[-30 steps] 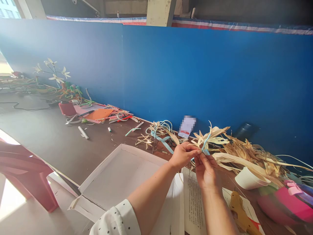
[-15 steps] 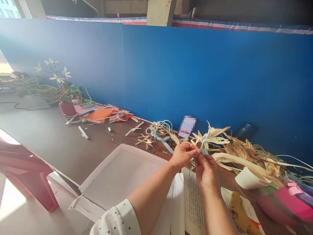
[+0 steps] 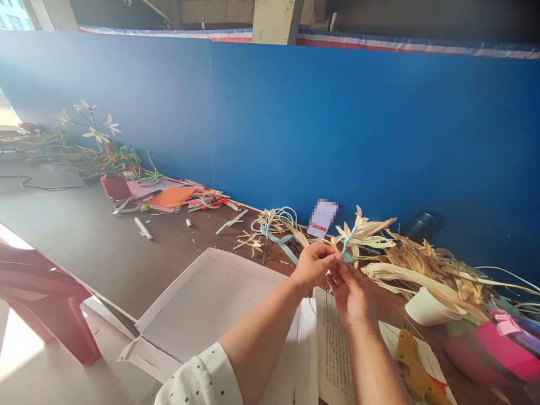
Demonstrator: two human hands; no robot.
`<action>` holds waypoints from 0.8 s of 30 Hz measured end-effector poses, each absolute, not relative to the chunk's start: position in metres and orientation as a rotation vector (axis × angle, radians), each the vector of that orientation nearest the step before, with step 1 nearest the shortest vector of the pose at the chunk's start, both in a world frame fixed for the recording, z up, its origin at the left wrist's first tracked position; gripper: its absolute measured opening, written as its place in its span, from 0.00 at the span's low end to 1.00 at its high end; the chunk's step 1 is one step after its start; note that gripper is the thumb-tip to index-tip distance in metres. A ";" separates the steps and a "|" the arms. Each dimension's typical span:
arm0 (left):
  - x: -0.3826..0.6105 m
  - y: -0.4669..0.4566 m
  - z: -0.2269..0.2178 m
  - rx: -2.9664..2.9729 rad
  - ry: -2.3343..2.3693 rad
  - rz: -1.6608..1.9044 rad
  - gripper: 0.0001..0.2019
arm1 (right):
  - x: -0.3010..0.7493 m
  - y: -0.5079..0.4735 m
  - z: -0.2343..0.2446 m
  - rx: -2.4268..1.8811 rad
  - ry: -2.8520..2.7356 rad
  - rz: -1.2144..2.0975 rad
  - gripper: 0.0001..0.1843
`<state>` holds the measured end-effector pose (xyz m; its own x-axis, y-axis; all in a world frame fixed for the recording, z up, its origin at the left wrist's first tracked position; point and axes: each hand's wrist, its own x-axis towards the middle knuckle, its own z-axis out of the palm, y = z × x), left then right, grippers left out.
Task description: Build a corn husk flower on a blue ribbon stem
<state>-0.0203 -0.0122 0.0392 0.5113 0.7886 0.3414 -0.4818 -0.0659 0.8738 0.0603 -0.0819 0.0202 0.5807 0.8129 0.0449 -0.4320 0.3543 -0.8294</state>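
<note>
Pale blue wrapping is coating the slim stem (image 3: 348,238) of a dried-husk flower (image 3: 358,214), which I am viewing from afar through the head camera. My left hand (image 3: 312,267) is pinching the stem's lower end between thumb and forefinger, a narrow grip. My right hand (image 3: 355,295) is curling its fingers just below, close to the left fingertips; I cannot tell whether they are gripping the stem too. The flower is standing above both hands, tilting slightly right, in front of a pile of dried husks (image 3: 426,261). Near my right forearm, a yellow glue gun (image 3: 408,357) is lying on paper, and a white cup (image 3: 430,308) is tipping beside the husks. Under my left forearm, a shallow white cardboard box (image 3: 202,306) is resting on the dark brown table (image 3: 169,253).
</note>
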 end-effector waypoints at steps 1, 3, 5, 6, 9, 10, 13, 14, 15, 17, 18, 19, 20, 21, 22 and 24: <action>-0.020 -0.012 0.039 1.256 0.320 1.076 0.16 | 0.060 -0.082 0.021 -0.886 -0.509 0.850 0.15; -0.021 -0.012 0.039 1.277 0.331 1.098 0.14 | 0.059 -0.082 0.022 -0.892 -0.519 0.845 0.16; -0.021 -0.012 0.040 1.307 0.335 1.133 0.13 | 0.058 -0.083 0.023 -0.895 -0.532 0.832 0.15; -0.022 -0.012 0.041 1.318 0.340 1.148 0.13 | 0.058 -0.084 0.023 -0.894 -0.538 0.823 0.15; -0.023 -0.013 0.044 1.264 0.351 1.131 0.14 | 0.059 -0.085 0.022 -0.874 -0.551 0.820 0.14; -0.024 -0.014 0.045 1.225 0.349 1.105 0.16 | 0.059 -0.086 0.022 -0.860 -0.545 0.837 0.14; -0.026 -0.015 0.049 1.124 0.316 1.024 0.19 | 0.061 -0.086 0.021 -0.833 -0.509 0.917 0.15; -0.027 -0.015 0.050 1.110 0.301 1.000 0.20 | 0.061 -0.085 0.021 -0.833 -0.504 0.934 0.16; -0.027 -0.015 0.051 1.100 0.284 0.978 0.21 | 0.061 -0.085 0.021 -0.838 -0.508 0.941 0.16; -0.028 -0.015 0.051 1.087 0.251 0.938 0.22 | 0.061 -0.085 0.022 -0.847 -0.531 0.939 0.16; -0.028 -0.014 0.051 1.082 0.239 0.925 0.23 | 0.061 -0.085 0.022 -0.848 -0.538 0.935 0.16; -0.028 -0.014 0.051 1.080 0.231 0.913 0.23 | 0.061 -0.085 0.023 -0.848 -0.543 0.931 0.15; -0.029 -0.014 0.051 1.082 0.226 0.906 0.23 | 0.060 -0.085 0.023 -0.849 -0.547 0.927 0.15; -0.029 -0.014 0.051 1.087 0.219 0.900 0.23 | 0.060 -0.085 0.024 -0.850 -0.551 0.921 0.15; -0.029 -0.014 0.051 1.094 0.210 0.895 0.23 | 0.060 -0.086 0.024 -0.852 -0.555 0.911 0.15; -0.029 -0.014 0.051 1.101 0.194 0.898 0.23 | 0.059 -0.086 0.025 -0.855 -0.564 0.889 0.15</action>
<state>-0.0292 -0.0142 0.0506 0.6452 0.7104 0.2812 -0.5308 0.1522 0.8337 0.0591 -0.0856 0.0250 0.5255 0.8469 0.0809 -0.4345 0.3489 -0.8304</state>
